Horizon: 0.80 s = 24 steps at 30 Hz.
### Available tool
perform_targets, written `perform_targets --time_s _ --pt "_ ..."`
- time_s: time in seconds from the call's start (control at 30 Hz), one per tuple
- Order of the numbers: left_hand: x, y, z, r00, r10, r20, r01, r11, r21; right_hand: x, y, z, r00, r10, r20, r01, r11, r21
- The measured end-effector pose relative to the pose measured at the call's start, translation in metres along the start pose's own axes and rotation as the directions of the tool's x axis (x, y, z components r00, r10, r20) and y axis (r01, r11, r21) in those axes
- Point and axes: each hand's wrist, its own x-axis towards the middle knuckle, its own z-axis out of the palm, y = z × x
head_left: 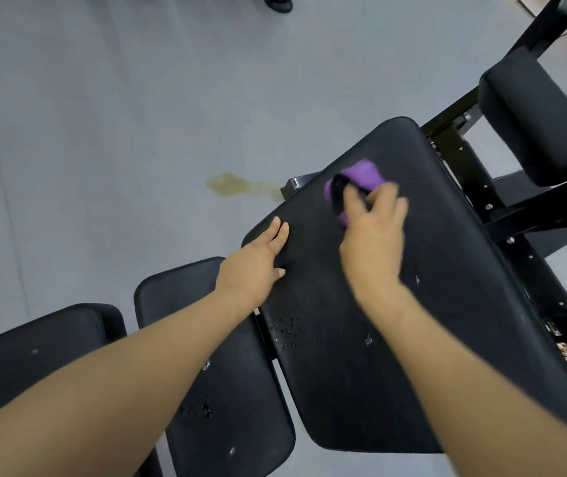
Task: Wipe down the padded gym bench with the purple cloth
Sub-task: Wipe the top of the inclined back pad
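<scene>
The black padded bench (430, 304) runs from the lower middle to the upper right, its long back pad tilted. On that pad's upper half my right hand (375, 235) grips the bunched purple cloth (364, 175) and presses it on the vinyl; hand and cloth are blurred. A dark patch shows within the cloth; I cannot tell what it is. My left hand (258, 263) lies flat on the pad's left edge with straight fingers. Small droplets (285, 330) speckle the pad below my left wrist.
A smaller seat pad (240, 425) lies under my left forearm, and another black pad (27, 352) sits at the lower left. The black steel frame (502, 201) and a further pad (536, 125) stand at the right. A yellowish stain (233, 184) marks the grey floor.
</scene>
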Motion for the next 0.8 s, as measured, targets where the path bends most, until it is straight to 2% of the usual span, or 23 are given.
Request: perform_targets --time_s 0.1,0.2,0.27,0.37,0.47,0.57,0.67,0.8 --pt "-0.008 -0.006 0.003 0.999 0.032 -0.008 -0.032 0.999 -0.004 -0.044 -0.024 0.014 0.980 -0.156 0.126 0.153 0.988 0.031" --pt "-0.018 -0.017 0.002 0.999 0.027 0.029 -0.027 1.000 0.006 -0.029 -0.013 0.002 0.953 -0.216 0.212 0.212 0.976 0.039" --pt "-0.021 -0.024 0.000 0.999 0.028 0.038 -0.028 1.000 -0.004 -0.004 0.003 -0.013 0.972 -0.153 0.177 0.156 0.988 -0.007" --pt "-0.021 -0.032 0.002 0.999 0.050 0.003 -0.050 0.999 -0.004 0.029 0.023 -0.025 0.999 0.034 -0.006 -0.034 0.999 -0.040" --pt "-0.024 -0.040 0.006 0.998 0.058 -0.010 -0.058 0.998 0.007 0.025 0.007 -0.012 0.997 0.074 -0.020 -0.075 0.997 -0.027" --pt "-0.030 -0.050 0.008 0.998 0.067 -0.015 -0.066 0.995 0.072 -0.004 -0.022 0.010 1.000 -0.017 0.008 0.017 1.000 0.017" --pt "-0.040 -0.061 0.006 0.999 0.051 -0.014 -0.048 0.984 0.171 -0.030 -0.042 0.022 0.980 -0.166 0.111 0.166 0.986 0.016" --pt "-0.046 -0.073 0.000 0.999 0.037 0.006 -0.038 0.976 0.214 -0.024 -0.029 0.011 0.928 -0.298 0.222 0.304 0.953 0.006"
